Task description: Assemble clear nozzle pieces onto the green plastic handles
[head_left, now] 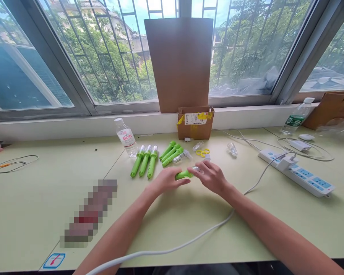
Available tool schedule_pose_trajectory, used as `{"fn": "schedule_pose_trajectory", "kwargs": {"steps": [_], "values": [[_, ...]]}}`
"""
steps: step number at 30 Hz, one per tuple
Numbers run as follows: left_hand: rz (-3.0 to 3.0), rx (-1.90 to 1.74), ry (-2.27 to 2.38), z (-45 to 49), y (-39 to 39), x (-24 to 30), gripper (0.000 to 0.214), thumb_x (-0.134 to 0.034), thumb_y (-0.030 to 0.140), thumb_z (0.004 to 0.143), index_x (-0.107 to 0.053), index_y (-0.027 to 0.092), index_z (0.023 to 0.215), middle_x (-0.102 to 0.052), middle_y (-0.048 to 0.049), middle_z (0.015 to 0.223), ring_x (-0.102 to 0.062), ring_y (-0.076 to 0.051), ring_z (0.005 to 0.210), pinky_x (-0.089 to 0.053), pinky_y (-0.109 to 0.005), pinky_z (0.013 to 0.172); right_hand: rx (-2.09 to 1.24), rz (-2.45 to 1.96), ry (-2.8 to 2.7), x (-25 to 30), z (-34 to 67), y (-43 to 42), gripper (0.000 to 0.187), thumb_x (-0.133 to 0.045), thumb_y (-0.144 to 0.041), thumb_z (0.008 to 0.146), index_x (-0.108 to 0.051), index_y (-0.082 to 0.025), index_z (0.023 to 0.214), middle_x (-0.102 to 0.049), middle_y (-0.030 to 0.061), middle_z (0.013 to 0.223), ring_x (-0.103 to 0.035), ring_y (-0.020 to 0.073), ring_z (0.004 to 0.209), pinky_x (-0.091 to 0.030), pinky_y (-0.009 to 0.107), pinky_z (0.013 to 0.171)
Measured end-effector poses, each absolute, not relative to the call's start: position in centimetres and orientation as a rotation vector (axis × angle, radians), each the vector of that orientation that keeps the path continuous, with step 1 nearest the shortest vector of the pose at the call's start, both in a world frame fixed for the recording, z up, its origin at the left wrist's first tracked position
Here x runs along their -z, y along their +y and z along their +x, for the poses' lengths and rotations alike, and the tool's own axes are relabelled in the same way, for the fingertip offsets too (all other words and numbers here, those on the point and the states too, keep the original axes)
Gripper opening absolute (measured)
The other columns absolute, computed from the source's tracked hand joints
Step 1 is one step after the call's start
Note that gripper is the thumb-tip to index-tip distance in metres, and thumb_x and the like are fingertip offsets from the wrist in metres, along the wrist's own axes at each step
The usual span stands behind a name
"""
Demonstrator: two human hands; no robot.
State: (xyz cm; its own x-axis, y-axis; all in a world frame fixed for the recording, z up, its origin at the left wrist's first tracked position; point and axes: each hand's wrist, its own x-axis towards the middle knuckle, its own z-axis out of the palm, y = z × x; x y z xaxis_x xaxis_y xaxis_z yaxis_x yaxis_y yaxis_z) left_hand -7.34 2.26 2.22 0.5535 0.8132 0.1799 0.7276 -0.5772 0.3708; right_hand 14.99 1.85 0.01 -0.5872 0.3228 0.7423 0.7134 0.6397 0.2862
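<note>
My left hand (167, 180) is closed round a green plastic handle (184, 175) just above the pale green table (46, 183). My right hand (210, 176) pinches a small clear cap (197, 169) at the handle's right end. Three finished green sticks with clear tips (145, 161) lie side by side to the left. A loose pile of green handles (171, 152) lies behind my hands. Clear caps (198, 145) and yellow rings (203, 152) are scattered beyond my right hand.
A small cardboard box (195, 123) stands against the window sill with a cardboard sheet (180, 63) behind it. A water bottle (126, 138) stands at left. A white power strip (299, 172) and its cable (189, 240) cross the right side. Another bottle (296, 117) stands far right.
</note>
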Motion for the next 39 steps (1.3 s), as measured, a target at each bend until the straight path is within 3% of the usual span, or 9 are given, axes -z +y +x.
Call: {"fn": "schedule_pose_trajectory", "kwargs": {"steps": [5,14,19,27,31,35,39], "values": [[1.925,-0.27,1.104,-7.9,2.2,-3.1,0.053,-0.04,0.068,0.082,-0.054,0.017,0.074,-0.048,0.0038,0.051,-0.042,-0.009,0.042,-0.031,-0.022,0.043,0.857,-0.689,-2.194,-0.1,15.2,1.9,0.044,-0.056,-0.007,0.085,-0.058,-0.032,0.121,-0.063,0.0043,0.093,-0.05,0.0165,0.084,-0.039,0.027,0.067],[1.774,-0.274,1.004,-7.8,2.1,-3.1,0.045,-0.054,0.062,0.077,-0.053,0.017,0.074,-0.052,0.0029,0.055,-0.047,-0.009,0.046,-0.036,-0.021,0.044,0.908,-0.673,-2.211,0.1,15.6,1.8,0.051,-0.059,-0.009,0.085,-0.052,-0.036,0.127,-0.063,0.0027,0.094,-0.053,0.0151,0.086,-0.041,0.026,0.069],[1.879,-0.392,1.01,-7.5,2.1,-3.2,0.044,-0.055,0.059,0.077,-0.049,0.017,0.067,-0.048,0.0037,0.056,-0.043,-0.008,0.049,-0.033,-0.021,0.047,0.906,-0.676,-2.19,0.4,15.6,2.0,0.053,-0.059,-0.009,0.085,-0.05,-0.037,0.129,-0.063,0.002,0.097,-0.052,0.0147,0.084,-0.041,0.025,0.068],[2.235,-0.62,1.201,-7.0,1.7,-3.1,0.039,-0.055,0.052,0.081,-0.05,0.017,0.064,-0.039,0.0045,0.057,-0.034,-0.009,0.055,-0.024,-0.023,0.052,0.768,-0.784,-2.214,0.6,15.3,2.0,0.038,-0.05,-0.006,0.087,-0.061,-0.027,0.116,-0.065,0.0051,0.094,-0.05,0.0164,0.08,-0.039,0.026,0.065],[2.453,-0.595,1.361,-7.0,1.7,-2.7,0.036,-0.054,0.051,0.083,-0.054,0.018,0.068,-0.046,0.0022,0.056,-0.039,-0.011,0.055,-0.023,-0.025,0.053,0.632,-0.882,-2.239,0.5,14.9,1.9,0.031,-0.05,-0.011,0.088,-0.062,-0.024,0.113,-0.065,0.0057,0.091,-0.05,0.0167,0.078,-0.037,0.025,0.062],[2.674,-0.566,1.432,-6.7,1.7,-2.3,0.033,-0.049,0.049,0.087,-0.06,0.019,0.078,-0.06,-0.004,0.069,-0.052,-0.016,0.063,-0.027,-0.026,0.056,0.465,-0.984,-2.299,0.3,14.9,1.9,0.028,-0.053,-0.021,0.089,-0.06,-0.024,0.116,-0.067,0.0052,0.091,-0.052,0.0168,0.077,-0.034,0.026,0.058],[2.894,-0.524,1.448,-6.3,1.4,-2.0,0.035,-0.042,0.045,0.092,-0.062,0.017,0.088,-0.063,-0.0084,0.076,-0.058,-0.02,0.072,-0.032,-0.028,0.06,0.302,-1.134,-2.312,0.1,15.1,1.8,0.029,-0.059,-0.023,0.084,-0.061,-0.025,0.113,-0.068,0.0015,0.082,-0.055,0.0147,0.069,-0.03,0.025,0.054]]}}
